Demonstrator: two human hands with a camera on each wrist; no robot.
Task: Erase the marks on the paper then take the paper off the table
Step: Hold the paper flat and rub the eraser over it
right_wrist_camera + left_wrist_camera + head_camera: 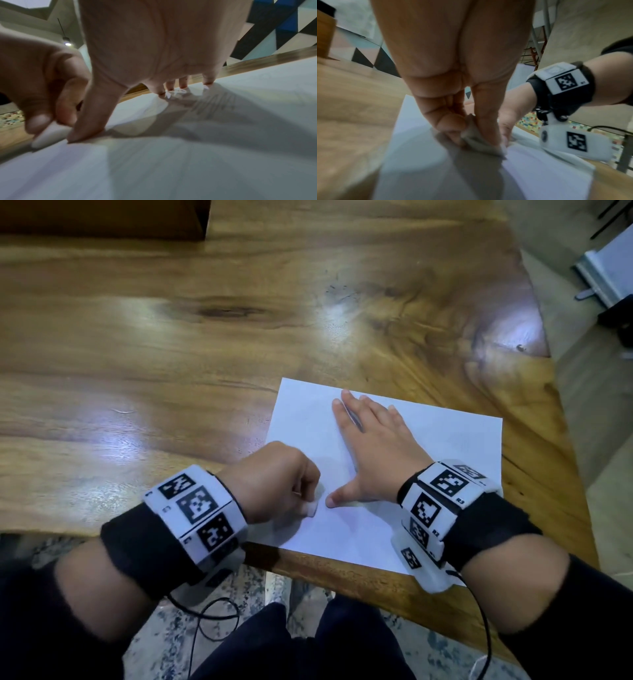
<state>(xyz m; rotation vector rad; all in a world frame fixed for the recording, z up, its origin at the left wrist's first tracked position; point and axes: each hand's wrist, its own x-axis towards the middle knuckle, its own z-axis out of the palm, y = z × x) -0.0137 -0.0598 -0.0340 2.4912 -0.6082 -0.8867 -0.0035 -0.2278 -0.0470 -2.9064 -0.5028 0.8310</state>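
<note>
A white sheet of paper (428, 460) lies on the wooden table (205, 354) near its front right edge. My left hand (301, 494) curls around a small white eraser (312, 507), whose tip touches the paper's near left part. The eraser (481, 143) shows pinched between thumb and fingers in the left wrist view, and as a pale block (49, 135) in the right wrist view. My right hand (363, 440) lies flat on the paper with fingers spread, its thumb beside the eraser. Faint pencil traces (214, 108) remain on the paper under the palm's shadow.
The table's front edge (342, 580) runs just below the paper, with my dark trousers (308, 645) and patterned floor beneath. A dark wooden box (102, 217) stands at the far left. A white and grey stand (603, 275) is on the floor to the right.
</note>
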